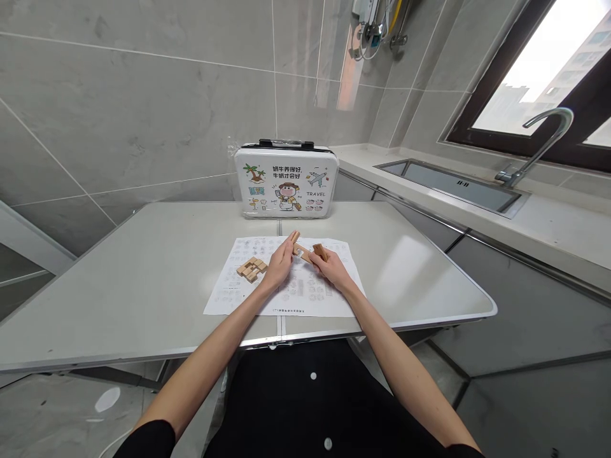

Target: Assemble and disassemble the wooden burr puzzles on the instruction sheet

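Note:
My left hand [280, 262] and my right hand [331, 266] meet above a printed instruction sheet [229, 296] on the table. Both pinch small wooden puzzle pieces [309, 251]: the left holds a light piece at its fingertips, the right grips a darker block that touches it. A flat cluster of joined wooden blocks [252, 268] lies on the sheet just left of my left hand.
A white folding table [143, 273] carries a white cartoon-printed case [285, 180] standing at its far edge against the tiled wall. To the right runs a counter with a steel sink [453, 184] and a faucet [539, 143] under a window.

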`<state>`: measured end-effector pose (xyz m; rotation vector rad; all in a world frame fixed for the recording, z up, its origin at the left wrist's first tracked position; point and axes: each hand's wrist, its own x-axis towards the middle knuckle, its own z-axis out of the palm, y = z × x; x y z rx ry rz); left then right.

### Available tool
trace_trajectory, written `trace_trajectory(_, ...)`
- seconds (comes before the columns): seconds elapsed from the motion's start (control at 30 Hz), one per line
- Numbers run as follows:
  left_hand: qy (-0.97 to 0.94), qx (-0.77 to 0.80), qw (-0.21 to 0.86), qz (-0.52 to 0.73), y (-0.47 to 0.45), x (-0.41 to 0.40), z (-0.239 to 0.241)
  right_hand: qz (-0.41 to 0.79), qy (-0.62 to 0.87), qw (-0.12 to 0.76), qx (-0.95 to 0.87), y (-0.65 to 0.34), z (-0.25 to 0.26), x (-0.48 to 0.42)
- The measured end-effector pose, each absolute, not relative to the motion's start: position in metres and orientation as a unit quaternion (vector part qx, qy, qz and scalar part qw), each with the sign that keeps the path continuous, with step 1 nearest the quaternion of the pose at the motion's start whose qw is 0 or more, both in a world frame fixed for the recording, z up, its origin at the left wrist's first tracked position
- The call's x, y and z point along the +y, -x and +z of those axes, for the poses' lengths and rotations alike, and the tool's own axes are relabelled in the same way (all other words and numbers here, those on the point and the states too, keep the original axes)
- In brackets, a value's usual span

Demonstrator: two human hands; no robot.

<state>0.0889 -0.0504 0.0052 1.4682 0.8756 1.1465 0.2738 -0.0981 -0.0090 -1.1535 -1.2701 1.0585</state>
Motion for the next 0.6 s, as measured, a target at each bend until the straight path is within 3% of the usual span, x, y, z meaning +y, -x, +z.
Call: trace_trajectory(0.6,-0.76,0.316,0.428,0.374,-0.0871,-0.0581,0.0079,0.46,0.471,0.528,-0.537,-0.2733,-0.0072,-0.1014)
